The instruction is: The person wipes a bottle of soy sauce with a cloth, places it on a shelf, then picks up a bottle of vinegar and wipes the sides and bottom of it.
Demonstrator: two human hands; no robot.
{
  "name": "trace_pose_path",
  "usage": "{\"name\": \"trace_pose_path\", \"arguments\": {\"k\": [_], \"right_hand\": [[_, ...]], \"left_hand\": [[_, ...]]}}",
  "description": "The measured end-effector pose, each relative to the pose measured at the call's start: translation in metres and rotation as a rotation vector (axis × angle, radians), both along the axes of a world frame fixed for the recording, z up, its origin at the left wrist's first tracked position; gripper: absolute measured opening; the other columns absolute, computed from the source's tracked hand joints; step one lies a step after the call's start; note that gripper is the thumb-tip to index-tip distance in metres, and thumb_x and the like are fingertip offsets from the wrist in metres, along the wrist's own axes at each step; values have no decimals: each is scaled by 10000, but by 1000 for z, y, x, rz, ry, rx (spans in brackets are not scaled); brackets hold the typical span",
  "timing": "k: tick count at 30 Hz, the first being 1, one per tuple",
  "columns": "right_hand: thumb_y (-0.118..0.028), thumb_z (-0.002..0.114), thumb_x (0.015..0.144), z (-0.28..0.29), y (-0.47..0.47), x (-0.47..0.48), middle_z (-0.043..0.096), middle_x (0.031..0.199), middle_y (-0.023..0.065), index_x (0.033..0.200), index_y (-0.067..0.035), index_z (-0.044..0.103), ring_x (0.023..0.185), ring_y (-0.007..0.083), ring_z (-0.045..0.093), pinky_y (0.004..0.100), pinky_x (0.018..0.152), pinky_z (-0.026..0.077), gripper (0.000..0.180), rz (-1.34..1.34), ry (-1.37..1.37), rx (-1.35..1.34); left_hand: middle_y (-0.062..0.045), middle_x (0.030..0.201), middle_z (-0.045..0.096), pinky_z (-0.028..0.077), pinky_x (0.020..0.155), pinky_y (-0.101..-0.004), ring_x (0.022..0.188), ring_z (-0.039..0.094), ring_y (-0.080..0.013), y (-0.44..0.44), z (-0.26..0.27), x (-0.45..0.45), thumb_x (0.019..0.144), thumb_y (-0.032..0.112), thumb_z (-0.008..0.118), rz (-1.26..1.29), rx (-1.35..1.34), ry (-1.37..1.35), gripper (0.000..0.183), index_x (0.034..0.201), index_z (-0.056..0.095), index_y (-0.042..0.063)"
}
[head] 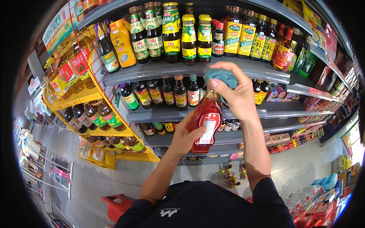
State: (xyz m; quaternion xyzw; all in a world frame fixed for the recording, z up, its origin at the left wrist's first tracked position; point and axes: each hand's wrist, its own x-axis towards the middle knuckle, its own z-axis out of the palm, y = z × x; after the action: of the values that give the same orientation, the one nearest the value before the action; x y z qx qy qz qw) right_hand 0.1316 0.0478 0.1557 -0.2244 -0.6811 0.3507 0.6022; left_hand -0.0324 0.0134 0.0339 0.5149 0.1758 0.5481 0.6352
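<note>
My left hand (185, 135) grips the lower body of a glass bottle (203, 107) of red liquid, the thumb lying over its white back label. The bottle leans slightly, its neck up and to the right, in front of the store shelves. In my right hand (235, 91) is a bunched teal cloth (221, 77), wrapped over the bottle's top. The cap is hidden under cloth and fingers. Behind the hands, dark sauce bottles (180, 92) stand on the middle shelf, and taller bottles (172, 34) line the shelf above.
Grey shelf edges (171, 71) run across just behind my hands. A yellow rack (77, 99) of oil bottles stands to the left. Several small bottles (232, 176) stand on the floor near my body. A red plastic stool (117, 203) is at lower left; packaged goods (316, 208) are at lower right.
</note>
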Motion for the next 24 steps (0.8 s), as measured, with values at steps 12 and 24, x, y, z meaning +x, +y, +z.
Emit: {"name": "trace_pose_path", "arguments": {"k": [12,24], "right_hand": [[-171,638,969,-44,-3,-14,642,1203,105,1213,-29,565,1014,151,626,293,867,521,292,-14,448,-155],[-11,619,910,-113,-41,-30,496,1382,229,1179,-13,570,1259,358,521,425,1039,419,274,-283,-65,319]], "left_hand": [[-114,1198,626,573,826,-319,993,658,-166,2,4,3,925,43,590,-56,-63,-229,532,1422,404,4],[-111,1233,616,503,944,-337,1090,623,-191,12,13,-6,963,111,500,228,2,-261,420,1369,446,20]]}}
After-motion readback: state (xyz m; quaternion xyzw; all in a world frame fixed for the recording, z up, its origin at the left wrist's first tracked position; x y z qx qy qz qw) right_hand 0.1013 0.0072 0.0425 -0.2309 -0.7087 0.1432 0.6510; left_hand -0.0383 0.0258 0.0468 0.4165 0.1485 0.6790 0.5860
